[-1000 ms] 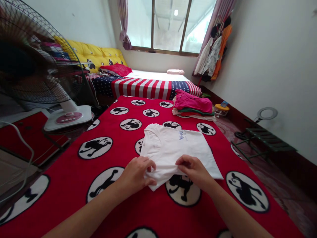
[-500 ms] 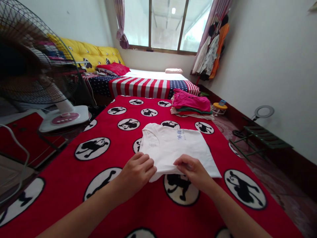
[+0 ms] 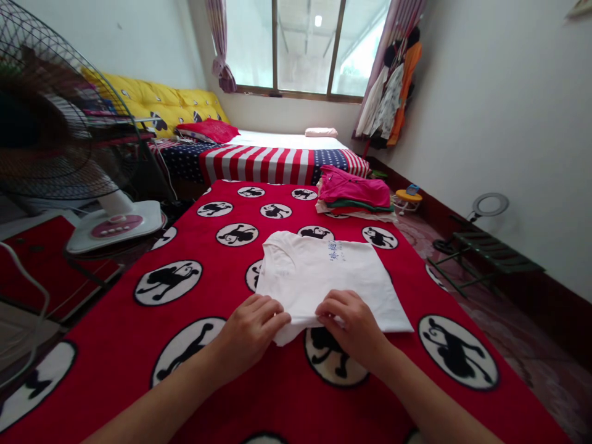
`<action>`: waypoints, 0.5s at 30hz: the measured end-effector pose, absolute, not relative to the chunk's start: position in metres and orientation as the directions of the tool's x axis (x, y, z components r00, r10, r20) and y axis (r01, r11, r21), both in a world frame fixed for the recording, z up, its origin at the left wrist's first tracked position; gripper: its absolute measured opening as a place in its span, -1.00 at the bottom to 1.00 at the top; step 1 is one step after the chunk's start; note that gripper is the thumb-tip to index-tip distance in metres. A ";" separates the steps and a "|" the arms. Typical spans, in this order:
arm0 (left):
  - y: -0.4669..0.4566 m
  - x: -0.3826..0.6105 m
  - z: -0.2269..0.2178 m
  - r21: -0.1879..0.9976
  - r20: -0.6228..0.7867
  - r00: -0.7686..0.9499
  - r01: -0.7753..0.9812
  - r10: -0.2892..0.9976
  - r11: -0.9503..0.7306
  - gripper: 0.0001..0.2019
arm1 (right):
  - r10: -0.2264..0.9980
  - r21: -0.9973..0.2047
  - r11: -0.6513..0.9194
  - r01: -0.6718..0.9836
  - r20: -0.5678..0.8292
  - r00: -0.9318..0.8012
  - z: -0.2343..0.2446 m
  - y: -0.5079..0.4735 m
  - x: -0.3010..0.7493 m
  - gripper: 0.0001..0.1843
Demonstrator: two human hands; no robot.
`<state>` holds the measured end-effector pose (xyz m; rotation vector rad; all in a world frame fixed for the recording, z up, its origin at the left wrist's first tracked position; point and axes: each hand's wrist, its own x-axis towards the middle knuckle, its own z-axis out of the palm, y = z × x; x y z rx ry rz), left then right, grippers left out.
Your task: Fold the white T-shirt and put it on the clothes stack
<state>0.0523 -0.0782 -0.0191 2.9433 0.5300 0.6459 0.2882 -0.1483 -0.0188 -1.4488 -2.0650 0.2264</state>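
White T-shirt [image 3: 319,277] pinched in half-closed left hand [image 3: 250,330] and right hand [image 3: 349,327]

Matt white cotton T-shirt [image 3: 324,277], soft and lightly creased. Beneath it, thick red plush blanket [image 3: 111,336], dull and faintly fuzzy. Smooth, glossy white plastic fan base [image 3: 115,228], below a thin black wire fan guard [image 3: 55,80] of dull metal. Folded magenta cloth garments [image 3: 354,190], matt. Shiny yellow tufted headboard [image 3: 152,102], satin-like. Green painted metal folding stool [image 3: 493,250], slatted, with a low sheen.
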 end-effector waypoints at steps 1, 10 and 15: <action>-0.077 0.051 -0.019 0.148 0.383 0.861 0.301 0.335 -0.942 -0.78 | 0.896 -0.450 0.398 0.799 0.376 -0.235 -0.019 -0.149 0.289 -0.89; -0.082 0.049 -0.015 0.239 0.242 0.901 0.303 0.359 -0.923 -0.88 | 0.901 -0.363 0.408 0.838 0.306 -0.306 -0.024 -0.160 0.291 -0.84; -0.078 0.045 -0.020 0.303 0.225 0.848 0.407 0.480 -0.862 -0.88 | 0.880 -0.330 0.426 0.842 0.366 -0.302 -0.025 -0.159 0.294 -0.87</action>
